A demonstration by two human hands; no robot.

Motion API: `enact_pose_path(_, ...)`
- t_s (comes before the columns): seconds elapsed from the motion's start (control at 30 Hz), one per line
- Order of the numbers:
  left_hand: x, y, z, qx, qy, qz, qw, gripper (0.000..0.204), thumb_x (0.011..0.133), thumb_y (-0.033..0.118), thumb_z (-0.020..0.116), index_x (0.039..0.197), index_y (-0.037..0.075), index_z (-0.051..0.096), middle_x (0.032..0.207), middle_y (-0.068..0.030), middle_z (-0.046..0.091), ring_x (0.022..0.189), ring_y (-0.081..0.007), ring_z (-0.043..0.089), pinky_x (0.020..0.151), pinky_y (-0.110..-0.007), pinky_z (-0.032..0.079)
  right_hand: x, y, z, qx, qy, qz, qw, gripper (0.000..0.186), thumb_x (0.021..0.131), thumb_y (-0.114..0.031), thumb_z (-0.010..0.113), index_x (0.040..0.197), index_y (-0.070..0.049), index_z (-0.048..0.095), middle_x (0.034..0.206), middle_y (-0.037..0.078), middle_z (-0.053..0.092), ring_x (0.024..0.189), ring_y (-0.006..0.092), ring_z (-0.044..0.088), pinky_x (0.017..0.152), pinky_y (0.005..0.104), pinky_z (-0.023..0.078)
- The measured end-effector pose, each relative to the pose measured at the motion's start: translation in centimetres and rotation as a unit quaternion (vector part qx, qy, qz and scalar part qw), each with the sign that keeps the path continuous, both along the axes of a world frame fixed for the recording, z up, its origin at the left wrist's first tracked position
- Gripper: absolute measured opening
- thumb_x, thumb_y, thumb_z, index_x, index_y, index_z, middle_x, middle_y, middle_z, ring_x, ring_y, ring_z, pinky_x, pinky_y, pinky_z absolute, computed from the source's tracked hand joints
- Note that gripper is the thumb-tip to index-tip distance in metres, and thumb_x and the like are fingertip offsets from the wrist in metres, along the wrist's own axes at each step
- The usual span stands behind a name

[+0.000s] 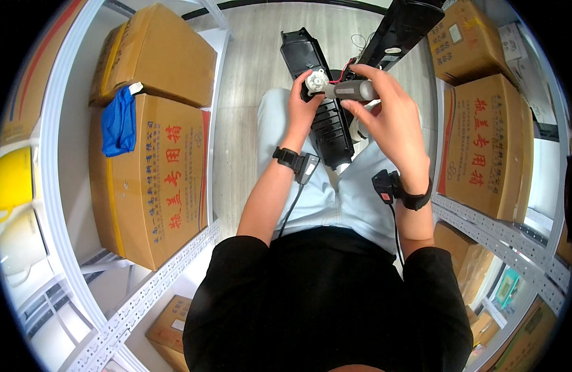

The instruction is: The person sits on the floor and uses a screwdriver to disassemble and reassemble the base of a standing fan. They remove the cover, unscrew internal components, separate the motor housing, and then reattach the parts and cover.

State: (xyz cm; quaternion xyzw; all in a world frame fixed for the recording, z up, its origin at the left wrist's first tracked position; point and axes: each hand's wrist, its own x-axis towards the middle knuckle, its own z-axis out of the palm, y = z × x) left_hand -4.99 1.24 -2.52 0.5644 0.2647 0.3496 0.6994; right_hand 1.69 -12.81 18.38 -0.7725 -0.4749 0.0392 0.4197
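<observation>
Between thumb and fingers, my left hand (pixel 301 111) grips a small white plastic gear-like part (pixel 317 81). That part sits against a long black plastic housing (pixel 333 133) with ribbed slots, which lies between my knees. A thick grey handle, apparently an electric screwdriver (pixel 351 91), is held in my right hand (pixel 394 118), its thumb and forefinger either side of it. The tool lies sideways, its narrow end pointing at the white part; the exact contact is too small to tell. A red wire (pixel 344 71) runs beside them.
A second long black housing (pixel 402 34) leans at the upper right, with thin loose wires (pixel 360 41) beside it. Metal shelves hold cardboard boxes on both sides, including a left box (pixel 151 180) and a right box (pixel 484 146). A blue cloth (pixel 118 123) hangs on the left box.
</observation>
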Motion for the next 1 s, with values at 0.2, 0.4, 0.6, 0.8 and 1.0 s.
enact_pose_path(0.2,-0.1,0.2,-0.7,0.029,0.012,-0.016,0.999,0.06,0.079,-0.009,0.069,0.134,0.012,0.053,0.128,-0.008,0.058,0.116,-0.0188,0.056,0.098,-0.031,0.046,-0.1,-0.3,0.1,-0.053,-0.029,0.021,0.998,0.03,0.079,-0.008,0.074,0.107,-0.01,0.062,0.091,0.01,0.067,0.071,0.0289,0.067,0.062,0.0366,0.054)
enact_pose_path(0.4,-0.1,0.0,0.1,0.039,0.023,-0.009,0.999,0.061,0.079,-0.009,0.069,0.134,0.011,0.053,0.128,-0.0069,0.058,0.116,-0.0187,0.056,0.099,-0.031,0.045,0.2,-0.2,0.0,-0.035,-0.042,0.023,0.998,0.032,0.081,-0.008,0.074,0.111,-0.009,0.065,0.096,0.009,0.068,0.066,0.0219,0.062,0.06,0.0299,0.052)
enact_pose_path(0.6,-0.4,-0.2,1.1,0.026,0.019,-0.012,0.999,0.057,0.08,-0.008,0.067,0.133,0.01,0.054,0.128,-0.0082,0.058,0.116,-0.019,0.056,0.098,-0.031,0.046,-0.5,-1.3,1.8,-0.003,-0.01,0.009,1.0,0.03,0.08,-0.006,0.074,0.108,-0.009,0.065,0.097,0.009,0.068,0.07,0.0244,0.067,0.061,0.0314,0.054)
enact_pose_path(0.8,-0.6,0.2,1.7,-0.211,-0.121,0.002,0.97,0.059,0.086,0.0,0.068,0.139,0.014,0.045,0.128,-0.0084,0.054,0.115,-0.018,0.055,0.097,-0.031,0.048,0.9,-2.0,1.6,0.113,0.0,-0.085,0.99,0.028,0.081,-0.009,0.077,0.107,-0.006,0.068,0.097,0.007,0.071,0.071,0.0131,0.067,0.061,0.0246,0.052)
enact_pose_path(1.0,-0.4,0.0,1.5,-0.128,-0.079,-0.004,0.989,0.06,0.085,0.001,0.07,0.138,0.012,0.045,0.129,-0.0085,0.053,0.116,-0.0181,0.055,0.098,-0.032,0.047,2.2,-0.7,-1.5,0.137,-0.014,-0.082,0.987,0.027,0.082,-0.009,0.076,0.107,-0.006,0.068,0.095,0.009,0.069,0.071,0.015,0.067,0.061,0.0265,0.054)
